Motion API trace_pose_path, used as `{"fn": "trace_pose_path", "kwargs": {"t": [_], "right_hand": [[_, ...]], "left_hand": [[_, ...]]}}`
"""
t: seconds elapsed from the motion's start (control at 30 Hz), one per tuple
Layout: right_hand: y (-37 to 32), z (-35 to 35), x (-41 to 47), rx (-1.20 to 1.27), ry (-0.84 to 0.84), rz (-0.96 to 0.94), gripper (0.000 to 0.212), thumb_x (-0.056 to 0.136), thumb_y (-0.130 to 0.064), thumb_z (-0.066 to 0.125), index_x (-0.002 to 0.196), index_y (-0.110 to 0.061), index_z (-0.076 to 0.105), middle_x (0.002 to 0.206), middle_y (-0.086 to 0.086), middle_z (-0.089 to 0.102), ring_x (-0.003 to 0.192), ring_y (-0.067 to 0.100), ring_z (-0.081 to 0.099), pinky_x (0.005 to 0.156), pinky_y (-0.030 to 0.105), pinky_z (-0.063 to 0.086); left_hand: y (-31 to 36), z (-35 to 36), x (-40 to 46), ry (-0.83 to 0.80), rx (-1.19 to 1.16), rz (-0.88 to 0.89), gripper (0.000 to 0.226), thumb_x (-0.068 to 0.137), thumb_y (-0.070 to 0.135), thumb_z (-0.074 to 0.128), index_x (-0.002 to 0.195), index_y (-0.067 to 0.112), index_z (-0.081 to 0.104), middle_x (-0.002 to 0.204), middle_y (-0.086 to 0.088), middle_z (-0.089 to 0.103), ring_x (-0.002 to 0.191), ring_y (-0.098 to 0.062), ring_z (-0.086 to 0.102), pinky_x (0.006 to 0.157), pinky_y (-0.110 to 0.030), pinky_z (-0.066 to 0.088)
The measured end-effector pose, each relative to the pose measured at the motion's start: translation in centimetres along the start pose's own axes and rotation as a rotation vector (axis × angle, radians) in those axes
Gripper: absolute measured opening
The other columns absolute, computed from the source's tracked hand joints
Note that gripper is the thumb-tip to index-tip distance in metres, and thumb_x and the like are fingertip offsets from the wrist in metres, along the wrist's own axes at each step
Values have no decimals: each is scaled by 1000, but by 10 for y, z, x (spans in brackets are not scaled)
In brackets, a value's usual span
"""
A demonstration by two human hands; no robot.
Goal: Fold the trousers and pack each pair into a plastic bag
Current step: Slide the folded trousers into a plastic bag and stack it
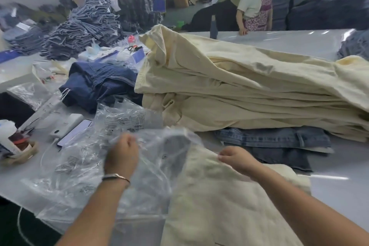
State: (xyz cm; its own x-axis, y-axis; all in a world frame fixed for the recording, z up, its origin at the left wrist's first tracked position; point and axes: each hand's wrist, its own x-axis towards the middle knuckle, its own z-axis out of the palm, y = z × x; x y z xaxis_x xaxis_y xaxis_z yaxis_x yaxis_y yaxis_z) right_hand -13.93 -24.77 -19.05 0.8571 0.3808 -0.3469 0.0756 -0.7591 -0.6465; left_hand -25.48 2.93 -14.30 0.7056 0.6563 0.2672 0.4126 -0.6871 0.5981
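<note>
Left hand [121,153] closed tight on clear plastic bag [151,168], holding its mouth up. Right hand [235,158] pinched edge of folded cream trousers [225,205] on white table [339,189]. Trousers lay right beside bag, top end poking into mouth, long way running toward person

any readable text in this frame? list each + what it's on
Nothing reads for certain.
Plastic bags: printed warning blocks, upside down; the largest word looks like "WARNING", fine print blurred.
Bags under the left hand: more print blocks, too blurred.
White tag left of the dark jeans: marks too small.
Phone: screen unreadable.
</note>
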Motion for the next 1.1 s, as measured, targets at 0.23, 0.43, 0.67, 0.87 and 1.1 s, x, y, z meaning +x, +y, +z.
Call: {"fn": "trace_pose_path", "kwargs": {"t": [0.23,0.43,0.67,0.87,1.1], "right_hand": [[49,-19,41,-552,-148,10,115,56,-63,80,148,-23,23,150,2,32,137,26,30,110,40,32],[43,-7,52,-567,-242,11,84,53,-51,85,123,-22,50,119,0,57,104,20,56,80,29,48],[23,-8,22,-712,115,-248,26,77,-34,65,95,-19,56,99,4,59,98,28,55,81,36,41],[22,-1,-21,-807,352,-466,59,95,-22,44,147,-23,18,104,3,64,88,30,62,79,38,40],[61,52,-87,-1056,-102,-518,122,54,-88,54,147,-46,-13,154,31,1,143,47,2,105,70,-8]], "left_hand": [[36,-14,12,27,-19,427,10,95,23,56,95,20,65,55,5,55,53,-22,54,52,-30,42],[1,81,-66,-754,204,251,16,87,40,59,81,30,49,75,10,54,75,-11,55,65,-26,42],[-20,107,-73,-587,213,112,12,86,31,60,96,25,55,96,-1,63,89,-24,61,71,-31,47],[-12,117,-53,-530,213,108,14,88,32,54,99,25,57,107,-5,66,97,-30,62,70,-30,40],[-21,112,-43,-616,312,103,21,86,16,45,66,23,45,75,-1,56,69,-26,52,64,-29,36]]}}
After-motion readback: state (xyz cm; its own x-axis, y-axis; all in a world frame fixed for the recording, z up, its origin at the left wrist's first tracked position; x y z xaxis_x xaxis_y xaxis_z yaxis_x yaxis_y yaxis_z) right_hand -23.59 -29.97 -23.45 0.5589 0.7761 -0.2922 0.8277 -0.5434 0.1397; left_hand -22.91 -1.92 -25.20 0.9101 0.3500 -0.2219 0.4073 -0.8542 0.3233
